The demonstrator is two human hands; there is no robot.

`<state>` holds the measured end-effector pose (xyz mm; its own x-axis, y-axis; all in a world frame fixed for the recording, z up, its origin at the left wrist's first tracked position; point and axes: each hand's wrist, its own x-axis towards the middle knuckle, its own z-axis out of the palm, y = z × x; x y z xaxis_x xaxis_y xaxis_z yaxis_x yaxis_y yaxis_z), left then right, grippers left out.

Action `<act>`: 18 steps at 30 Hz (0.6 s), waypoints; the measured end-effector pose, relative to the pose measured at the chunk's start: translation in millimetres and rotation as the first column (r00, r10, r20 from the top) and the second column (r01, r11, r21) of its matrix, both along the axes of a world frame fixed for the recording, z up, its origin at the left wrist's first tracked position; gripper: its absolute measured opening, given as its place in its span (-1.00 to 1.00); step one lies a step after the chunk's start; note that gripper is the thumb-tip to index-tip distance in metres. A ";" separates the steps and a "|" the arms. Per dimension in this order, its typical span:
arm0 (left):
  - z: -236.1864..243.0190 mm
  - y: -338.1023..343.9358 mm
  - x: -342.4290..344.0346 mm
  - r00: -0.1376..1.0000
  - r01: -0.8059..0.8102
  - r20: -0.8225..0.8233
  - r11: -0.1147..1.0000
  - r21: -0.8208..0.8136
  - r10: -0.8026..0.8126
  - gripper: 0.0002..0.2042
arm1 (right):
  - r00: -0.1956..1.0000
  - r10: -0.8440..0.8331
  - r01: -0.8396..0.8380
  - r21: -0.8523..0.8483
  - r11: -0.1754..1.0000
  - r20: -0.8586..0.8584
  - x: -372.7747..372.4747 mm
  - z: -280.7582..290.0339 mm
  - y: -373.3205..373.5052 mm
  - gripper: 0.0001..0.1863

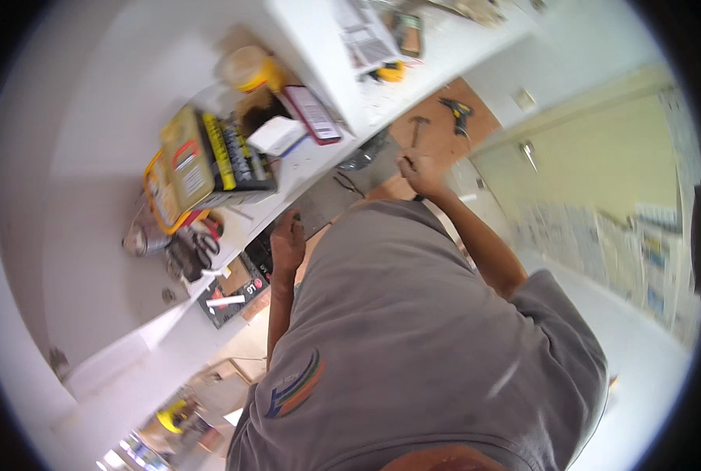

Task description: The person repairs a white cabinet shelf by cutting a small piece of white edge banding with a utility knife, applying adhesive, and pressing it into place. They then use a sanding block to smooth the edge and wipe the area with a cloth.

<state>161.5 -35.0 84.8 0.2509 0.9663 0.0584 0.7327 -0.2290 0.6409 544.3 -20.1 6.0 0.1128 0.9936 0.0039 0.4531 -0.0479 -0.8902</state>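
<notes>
My left hand (289,239) hangs beside my grey-shirted body near the white shelf edge, fingers curled around something I cannot make out, if anything. My right hand (419,174) is closed at the far side of my body, above the orange-brown floor, its grip too small to make out. Near it lie a hammer (417,124) and a yellow-and-black power tool or gun (459,116). Black-handled pliers (349,184) rest on a grey sheet (319,206) between my hands.
The white shelf (260,206) holds a large tin (189,161), a yellow tub (250,67), a red-edged case (312,114), scissors (205,247), papers (362,35) and a yellow tape measure (389,72). A pale panel with newspaper (605,235) stands at right. Clutter (173,416) lies lower left.
</notes>
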 end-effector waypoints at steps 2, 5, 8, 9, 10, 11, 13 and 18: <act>-4.6 -0.1 4.2 0.996 0.068 -0.063 0.998 -0.004 -0.068 -0.69 | 0.995 -0.098 0.099 -0.118 0.988 0.012 6.9 -47.7 -18.0 -0.72; -21.2 4.3 0.0 0.996 0.087 0.001 0.981 -0.171 -0.088 -0.68 | 0.971 -0.209 0.229 -0.199 0.953 0.117 15.1 -110.1 -41.2 -0.67; -23.0 4.0 3.0 0.988 0.132 -0.021 0.919 -0.371 -0.150 -0.67 | 0.957 -0.228 0.265 -0.219 0.939 0.178 33.6 -148.5 -67.7 -0.70; -21.2 7.1 5.8 0.977 0.160 -0.069 0.908 -0.387 -0.201 -0.67 | 0.967 -0.224 0.248 -0.254 0.935 0.121 41.1 -146.0 -76.6 -0.71; -17.7 8.8 9.8 0.962 0.184 -0.114 0.895 -0.406 -0.249 -0.66 | 0.974 -0.217 0.226 -0.290 0.930 0.064 47.3 -142.0 -86.9 -0.71; -14.1 10.5 12.9 0.958 0.186 -0.117 0.878 -0.442 -0.262 -0.65 | 0.973 -0.224 0.231 -0.288 0.929 0.058 53.0 -142.3 -95.8 -0.74; -7.4 20.4 17.2 0.948 0.200 -0.119 0.843 -0.500 -0.295 -0.63 | 0.968 -0.247 0.250 -0.273 0.929 0.047 64.2 -140.5 -109.7 -0.80; -31.5 15.1 -7.4 0.914 0.129 -0.258 0.829 -0.545 -0.312 -0.58 | 0.915 -0.288 0.174 -0.365 0.915 -0.284 67.0 -153.3 -121.4 -0.90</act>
